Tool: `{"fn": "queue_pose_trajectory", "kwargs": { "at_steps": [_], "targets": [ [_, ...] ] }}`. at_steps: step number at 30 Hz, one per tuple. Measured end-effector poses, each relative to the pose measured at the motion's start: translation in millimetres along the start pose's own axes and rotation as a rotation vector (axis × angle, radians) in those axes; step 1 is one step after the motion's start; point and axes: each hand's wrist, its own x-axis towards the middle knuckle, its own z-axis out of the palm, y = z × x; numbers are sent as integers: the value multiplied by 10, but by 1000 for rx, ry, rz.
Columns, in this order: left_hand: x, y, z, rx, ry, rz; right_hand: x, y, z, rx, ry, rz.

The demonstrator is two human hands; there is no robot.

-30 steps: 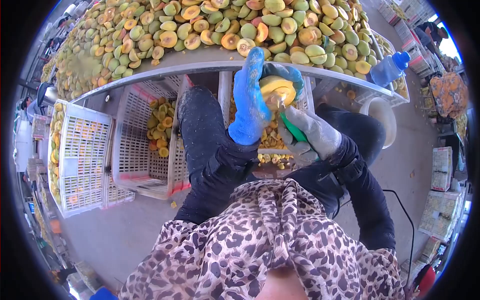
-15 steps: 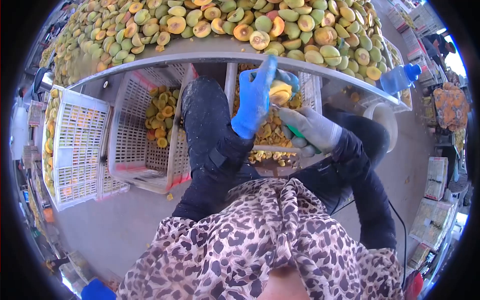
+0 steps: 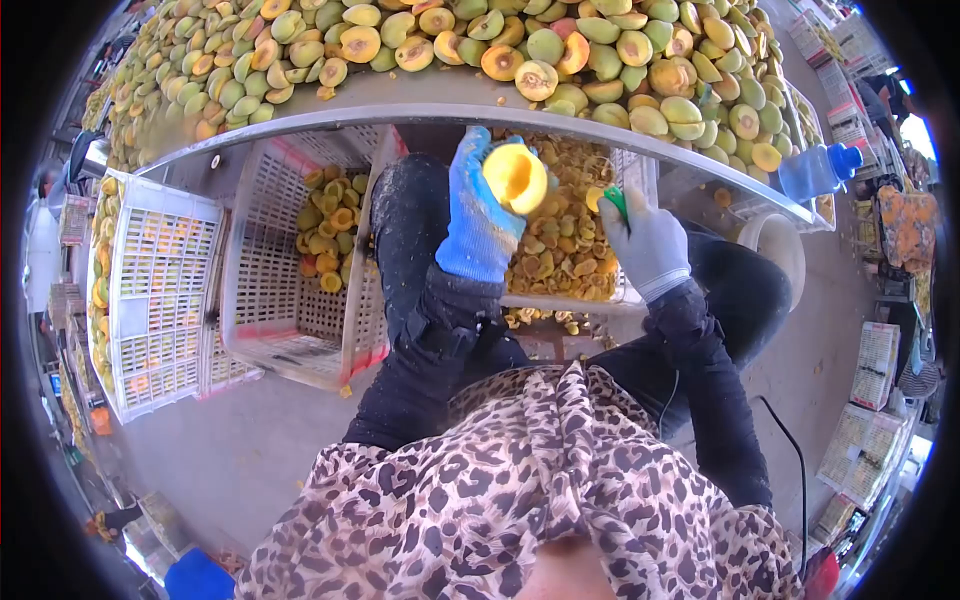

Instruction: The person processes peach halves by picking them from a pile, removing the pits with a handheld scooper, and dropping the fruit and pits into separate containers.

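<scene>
A halved peach (image 3: 515, 178) with a hollow in its yellow cut face sits in my left hand (image 3: 472, 225), which wears a blue glove. The fingers curl round it from behind, and the hollow faces up toward me. My right hand (image 3: 648, 245), in a grey glove, grips a green-handled tool (image 3: 615, 204); its working end is hard to make out. A small yellow piece (image 3: 595, 198) shows beside the tool. Below and between both hands is a crate of yellow-brown scraps and pits (image 3: 565, 265).
Piled peach halves (image 3: 600, 60) cover the table, whose metal rim (image 3: 400, 112) runs across in front of me. A white crate (image 3: 300, 350) with peach halves stands left of my legs. At right are a water bottle (image 3: 815, 175) and a white bucket (image 3: 775, 255).
My hands have moved apart: the left shifted left with the peach half, the right moved right with the tool. The peach's hollow now shows, facing up.
</scene>
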Motion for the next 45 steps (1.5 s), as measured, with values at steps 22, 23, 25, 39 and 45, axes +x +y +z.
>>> {"fn": "queue_pose_trajectory", "kwargs": {
  "at_steps": [22,23,25,39,45],
  "targets": [
    [1131,366,386,1500,-274,960,-222,144,565,121,-386,94],
    [1232,240,373,1498,-288,966,-253,89,565,145,-396,99],
    [1332,65,451,1701,-281,724,-287,103,538,172,-398,128],
    [922,362,724,685,-118,87,39,32,-158,870,-103,224],
    [49,269,980,-494,-239,-392,86,94,-266,687,26,62]
  ]
}}
